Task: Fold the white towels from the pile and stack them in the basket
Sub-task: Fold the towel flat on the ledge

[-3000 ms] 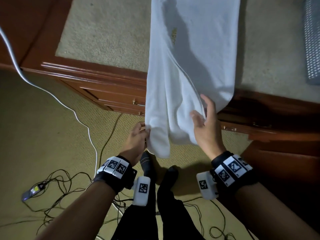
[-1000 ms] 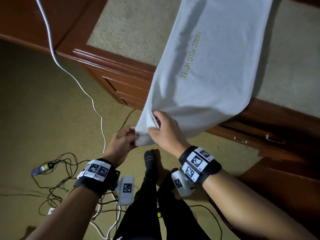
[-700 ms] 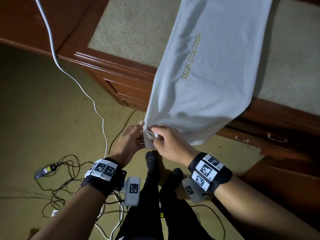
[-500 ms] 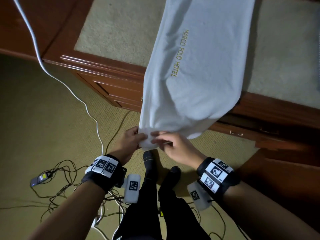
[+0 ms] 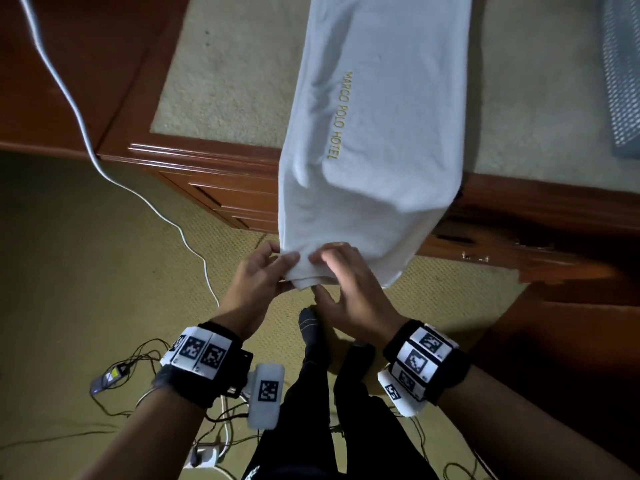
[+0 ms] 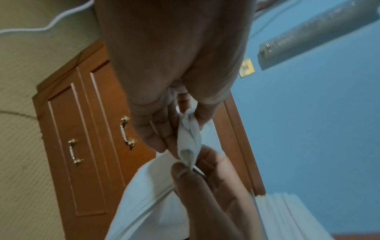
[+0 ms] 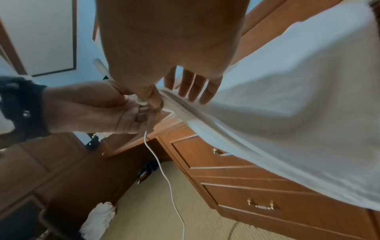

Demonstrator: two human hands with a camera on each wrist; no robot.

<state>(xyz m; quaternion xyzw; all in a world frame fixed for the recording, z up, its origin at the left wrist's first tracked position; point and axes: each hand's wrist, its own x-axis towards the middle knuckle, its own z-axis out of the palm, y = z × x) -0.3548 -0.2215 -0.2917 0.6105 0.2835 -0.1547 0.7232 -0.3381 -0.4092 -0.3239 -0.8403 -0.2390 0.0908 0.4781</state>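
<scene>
Wooden desk (image 5: 214, 161) with beige inlay, carpet below. Left hand (image 5: 254, 282) pinches bunched corner of white towel (image 5: 374, 133); right hand (image 5: 349, 289) at 3 o'clock of it, thumb and forefinger nipping same hem, other fingers (image 7: 193, 87) loose. Towel lies over desk edge, 12 o'clock of hands; white cable (image 5: 104, 171) at 10 o'clock

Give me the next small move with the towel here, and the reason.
Probably slide the right hand along the hanging hem to the far corner while the left hand keeps its grip. Both hands pinch the towel at the same near-left corner, bunched together off the edge of the dresser, and the rest of the hem droops unheld, so the edge can't be squared for a fold yet.
</scene>
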